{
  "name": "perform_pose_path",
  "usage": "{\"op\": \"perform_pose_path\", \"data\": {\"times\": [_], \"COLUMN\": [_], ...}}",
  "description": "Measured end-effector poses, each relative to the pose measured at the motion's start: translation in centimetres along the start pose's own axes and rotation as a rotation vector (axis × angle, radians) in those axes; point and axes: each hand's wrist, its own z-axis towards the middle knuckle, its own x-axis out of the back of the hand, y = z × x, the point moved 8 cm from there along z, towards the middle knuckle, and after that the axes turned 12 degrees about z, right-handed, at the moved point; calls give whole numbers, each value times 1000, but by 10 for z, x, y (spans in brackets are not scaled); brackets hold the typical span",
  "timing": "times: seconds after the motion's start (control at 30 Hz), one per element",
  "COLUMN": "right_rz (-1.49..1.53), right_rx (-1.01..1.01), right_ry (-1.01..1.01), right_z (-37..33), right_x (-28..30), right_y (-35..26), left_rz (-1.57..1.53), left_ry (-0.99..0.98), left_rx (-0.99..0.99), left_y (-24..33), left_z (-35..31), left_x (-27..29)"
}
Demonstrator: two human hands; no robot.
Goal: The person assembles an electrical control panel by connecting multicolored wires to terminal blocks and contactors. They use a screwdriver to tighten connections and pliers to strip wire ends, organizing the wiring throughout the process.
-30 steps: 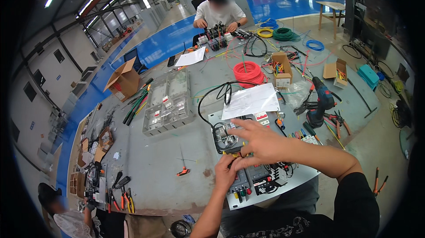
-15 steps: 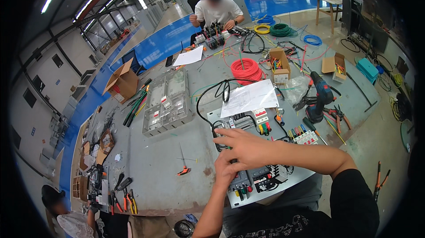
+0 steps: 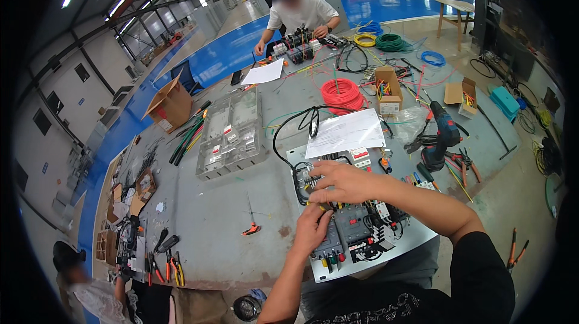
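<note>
panel: the grey mounting plate [image 3: 416, 241] sits at the near edge of the workbench [image 3: 241, 203], right in front of the person, already loaded with breakers, contactors and black cabling
left hand: left hand [image 3: 312, 227] is on the near side of the plate, fingers curled and pinched around something small and yellowish by the breaker block [image 3: 348, 227]; can't tell what it is exactly
right hand: right hand [image 3: 341, 182] reaches across from the right, fingers bent and pressing on the small wired module [image 3: 307, 179] at the plate's far-left corner, not wrapped around it
done so far: most components look mounted, some wires in
left to do: looks like loose leads remain, I'd guess midway through wiring
nearby: paper sheet [image 3: 345, 133] just beyond, cordless drill [image 3: 443, 137] to the right, red wire coil [image 3: 341, 95] farther off
</note>
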Motion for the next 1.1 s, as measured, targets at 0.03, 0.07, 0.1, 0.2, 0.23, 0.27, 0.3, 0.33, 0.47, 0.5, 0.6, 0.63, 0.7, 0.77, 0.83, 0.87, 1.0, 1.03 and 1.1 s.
{"op": "perform_pose_path", "data": {"times": [0.03, 0.07, 0.1, 0.2, 0.23, 0.27, 0.3, 0.33, 0.47, 0.5, 0.6, 0.63, 0.7, 0.77, 0.83, 0.87, 1.0, 1.03, 1.1], "right_rz": [92, 180, 265, 263, 219, 175, 130, 93, 131, 153, 89, 58, -12, -62, -109, -98, -25, 32, 2], "right_rx": [17, -78, -177, -310, -294, -279, -331, -322, -305, -287, -213, -141, -23, -20, 16, 3, -49, -133, -138], "right_ry": [53, 50, 44, 31, -1, -32, -155, -141, -53, -38, -21, -3, 56, 69, 83, 69, 53, 72, 43], "right_z": [2, 1, -3, -24, -30, -33, -32, -29, -26, -24, -14, -13, -14, -16, -16, -15, -15, -16, -19], "right_x": [2, 2, 7, 5, -1, -3, -14, -15, -32, -35, -48, -47, -47, -49, -48, -50, -53, -51, -49], "right_y": [3, 17, 32, 68, 66, 62, 64, 61, 67, 70, 69, 57, 46, 48, 38, 35, 35, 37, 47], "left_rz": [13, 25, -63, 36, 15, -6, -27, 9, 51, 32, 61, 68, 82, 108, 110, 133, 86, 112, 145], "left_ry": [-2, -4, 39, 69, 74, 78, 82, 92, 125, 135, 139, 116, 74, 72, 86, 65, 112, 73, -9], "left_rx": [17, 39, 167, 113, 142, 169, 196, 161, 65, 51, 41, 60, 99, 51, 26, 49, 39, 37, 13], "left_y": [-2, -4, -3, -6, -8, -9, -11, -12, -12, -10, -15, -19, -26, -29, -29, -32, -26, -26, -28], "left_z": [0, -1, -1, -1, -2, -2, -2, -1, 3, 6, 2, 1, 3, 3, 3, -1, -3, -1, 3], "left_x": [0, -1, 0, -2, -2, -2, -3, -3, 1, 3, 4, 2, -3, -3, -3, -3, 7, 8, 4]}}
